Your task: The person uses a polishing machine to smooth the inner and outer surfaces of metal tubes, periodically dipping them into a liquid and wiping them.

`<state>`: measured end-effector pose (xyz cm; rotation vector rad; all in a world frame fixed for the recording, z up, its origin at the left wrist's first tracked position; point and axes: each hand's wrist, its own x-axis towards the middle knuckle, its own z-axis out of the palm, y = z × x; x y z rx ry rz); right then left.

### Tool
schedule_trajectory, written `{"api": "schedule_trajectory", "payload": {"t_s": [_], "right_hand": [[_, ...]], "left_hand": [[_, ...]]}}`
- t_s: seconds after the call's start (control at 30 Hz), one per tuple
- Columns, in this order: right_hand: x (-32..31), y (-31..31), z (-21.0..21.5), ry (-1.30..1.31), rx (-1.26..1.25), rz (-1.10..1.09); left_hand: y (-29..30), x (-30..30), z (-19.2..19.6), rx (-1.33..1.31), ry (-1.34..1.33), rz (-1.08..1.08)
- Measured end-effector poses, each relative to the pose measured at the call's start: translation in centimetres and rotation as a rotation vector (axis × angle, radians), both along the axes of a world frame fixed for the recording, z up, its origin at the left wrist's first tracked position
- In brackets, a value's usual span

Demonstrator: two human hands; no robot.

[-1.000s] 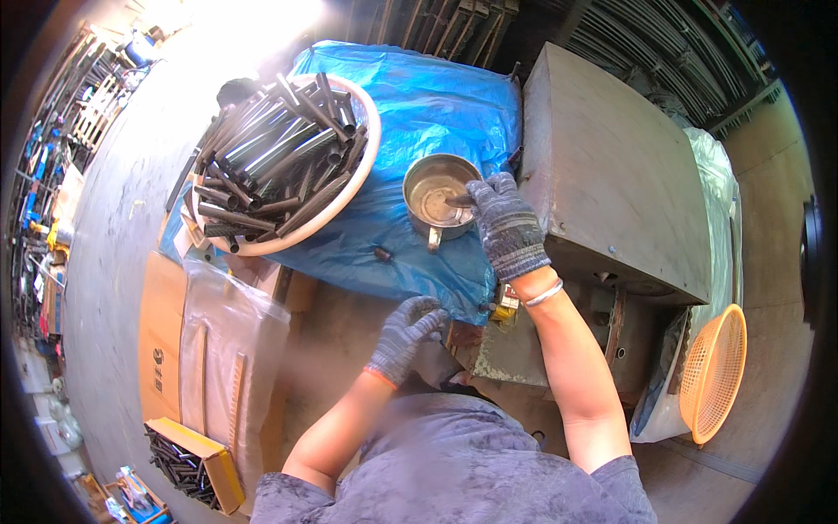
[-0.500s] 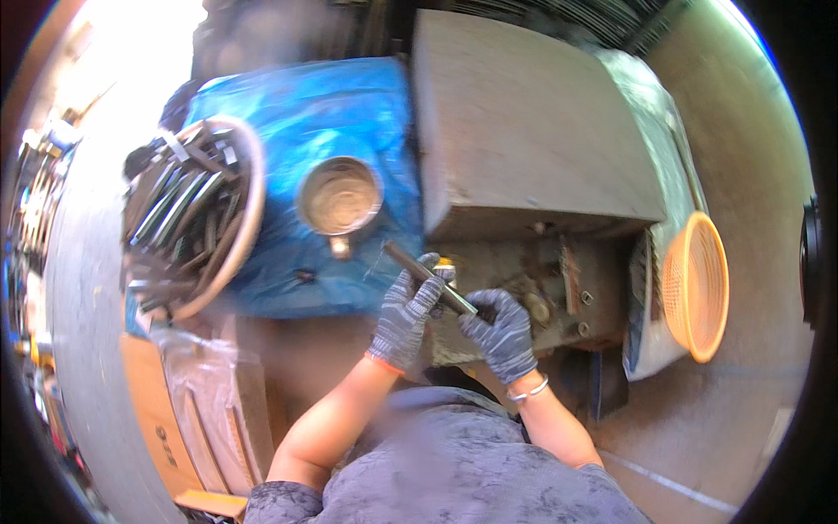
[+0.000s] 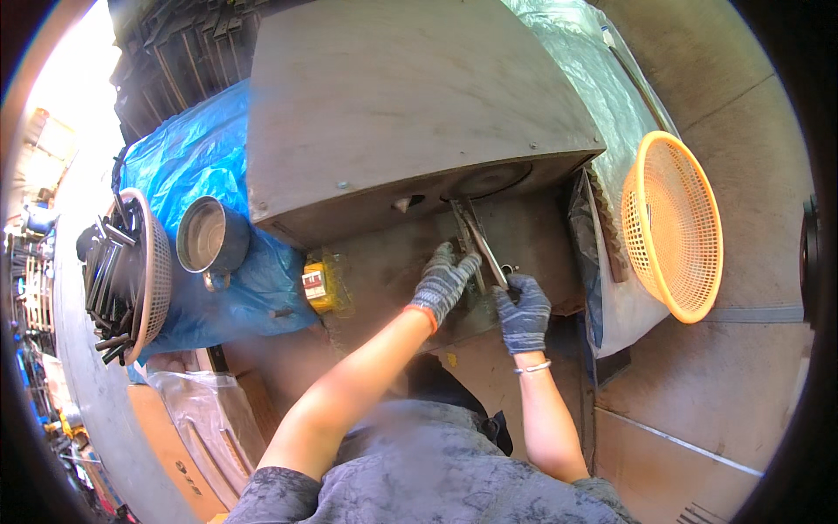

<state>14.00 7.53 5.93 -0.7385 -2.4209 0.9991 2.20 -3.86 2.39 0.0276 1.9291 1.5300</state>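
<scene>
A slim metal tube (image 3: pixel 487 246) slants up to the dark round wheel (image 3: pixel 489 181) in the front of a big grey metal housing (image 3: pixel 419 96). My right hand (image 3: pixel 524 316), in a grey knit glove, pinches its near end. Curled on the tube's left side is my left hand (image 3: pixel 447 284), gloved alike with an orange cuff; its fingertips are partly hidden. Beside the tube, under the wheel, runs a narrow metal rest (image 3: pixel 459 229). The far end of the tube meets the wheel area, but whether they touch I cannot tell.
At left, a basket (image 3: pixel 157 271) holds many dark tubes; a metal mug (image 3: pixel 229 240) stands on blue plastic sheeting (image 3: pixel 179 319). A yellow package (image 3: pixel 325 281) lies left of my hands. An orange mesh basket (image 3: pixel 703 236) is at right. Cardboard (image 3: pixel 166 437) stands lower left.
Both hands have moved the tube from in front of me to beneath the housing's wheel, turning its far end away from me. The view has shifted right, bringing the wheel into sight.
</scene>
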Motion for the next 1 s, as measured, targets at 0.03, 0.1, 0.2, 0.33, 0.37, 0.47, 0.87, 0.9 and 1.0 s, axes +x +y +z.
{"api": "schedule_trajectory", "payload": {"t_s": [0.03, 0.1, 0.2, 0.33, 0.37, 0.47, 0.87, 0.9, 1.0], "right_hand": [[-0.7, 0.0, -0.6, -0.007, -0.029, -0.018], [-1.6, 0.4, -1.3, -0.024, 0.21, 0.062], [-2.5, 0.8, -1.0, -0.059, 0.32, 0.191], [-2.9, 2.5, -0.8, -0.1, 0.166, 0.283], [-3.0, 2.9, -0.8, -0.086, 0.158, 0.297], [-3.4, 3.4, -0.3, -0.067, 0.204, 0.347], [-4.8, 5.0, -0.7, -0.125, 0.344, 0.431], [-4.9, 5.1, -0.9, -0.136, 0.347, 0.462], [-5.0, 5.2, -2.2, -0.21, 0.182, 0.507]], "left_hand": [[0.7, -0.5, 0.3, 0.081, -0.066, -0.031], [1.5, -1.0, 0.9, 0.246, -0.201, -0.086], [2.5, -0.1, 0.3, 0.05, 0.051, -0.041], [3.1, 0.2, -0.5, 0.051, 0.08, 0.03], [3.2, 0.2, -0.7, 0.064, 0.078, 0.049], [3.1, 0.4, -1.3, 0.147, 0.129, 0.079], [2.8, -0.7, 0.6, 0.199, -0.165, 0.099], [2.8, -0.7, 0.6, 0.214, -0.171, 0.104], [2.9, -0.8, 0.7, 0.248, -0.179, 0.105]]}}
